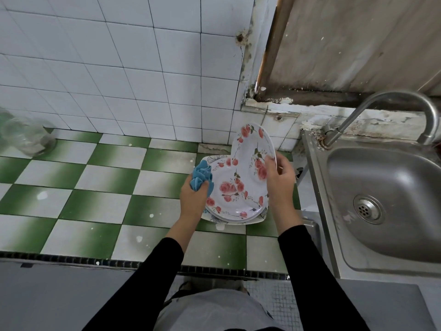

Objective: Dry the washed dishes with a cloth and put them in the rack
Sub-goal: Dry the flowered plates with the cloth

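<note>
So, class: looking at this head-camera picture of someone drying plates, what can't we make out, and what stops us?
- Dish rack: not in the head view at all.
- Lower plates in the stack: covered by the top floral plate.
- Clear jar: blurred and cut by the left edge.
- Tap outlet: cut by the right edge.
- Blue cloth: bunched in the left hand, wetness unreadable.

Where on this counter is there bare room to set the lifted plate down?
The green-checked counter lies bare left of the plate stack, out to the clear jars in the far-left corner. It is crowded between the stack and the sink, where the right hand tilts the plate and the left hand holds the cloth.
</note>
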Demonstrator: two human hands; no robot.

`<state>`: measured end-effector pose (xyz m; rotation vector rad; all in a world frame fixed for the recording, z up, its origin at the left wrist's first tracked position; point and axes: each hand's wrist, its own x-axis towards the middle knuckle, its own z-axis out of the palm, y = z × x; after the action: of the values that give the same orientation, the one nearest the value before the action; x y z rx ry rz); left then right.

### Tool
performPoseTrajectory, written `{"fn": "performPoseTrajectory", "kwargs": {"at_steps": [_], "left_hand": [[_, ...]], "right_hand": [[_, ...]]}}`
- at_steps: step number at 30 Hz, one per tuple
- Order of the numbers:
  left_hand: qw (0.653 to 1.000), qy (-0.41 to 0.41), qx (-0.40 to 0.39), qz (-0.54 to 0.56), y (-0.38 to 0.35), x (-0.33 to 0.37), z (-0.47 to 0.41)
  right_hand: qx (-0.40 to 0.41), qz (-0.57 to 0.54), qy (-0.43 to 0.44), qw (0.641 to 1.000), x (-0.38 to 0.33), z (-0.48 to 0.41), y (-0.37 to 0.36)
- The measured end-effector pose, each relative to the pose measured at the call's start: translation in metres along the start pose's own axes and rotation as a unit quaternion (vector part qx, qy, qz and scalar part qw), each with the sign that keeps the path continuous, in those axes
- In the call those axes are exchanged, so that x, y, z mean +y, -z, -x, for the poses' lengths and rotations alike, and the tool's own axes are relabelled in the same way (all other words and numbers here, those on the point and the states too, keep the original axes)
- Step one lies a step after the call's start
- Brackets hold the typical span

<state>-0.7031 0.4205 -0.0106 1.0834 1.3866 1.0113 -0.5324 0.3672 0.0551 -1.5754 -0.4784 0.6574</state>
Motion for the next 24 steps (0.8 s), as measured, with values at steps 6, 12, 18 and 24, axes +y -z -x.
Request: {"fn": "performPoseTrajectory", "kwargs": {"at_steps": [6, 12, 18, 24], "left_hand": [[1.000, -0.004, -0.006, 0.001, -0.002, 0.003, 0.001], [1.000, 0.005, -0.009, 0.015, -0.003, 0.005, 0.003], [0.999, 0.017, -0.010, 0.027, -0.005, 0.013, 0.004], [0.999, -0.021, -0.005, 0.036, -0.011, 0.033, 0.012]], "right_hand": [[-0.011, 0.005, 0.022, 1.000, -0.007, 0.004, -0.001], [-0.013, -0.035, 0.011, 0.999, -0.011, 0.004, 0.003], [-0.010, -0.159, -0.085, 0.983, -0.019, 0.004, 0.008], [-0.029, -0.267, -0.149, 0.952, -0.010, 0.010, 0.014]]}}
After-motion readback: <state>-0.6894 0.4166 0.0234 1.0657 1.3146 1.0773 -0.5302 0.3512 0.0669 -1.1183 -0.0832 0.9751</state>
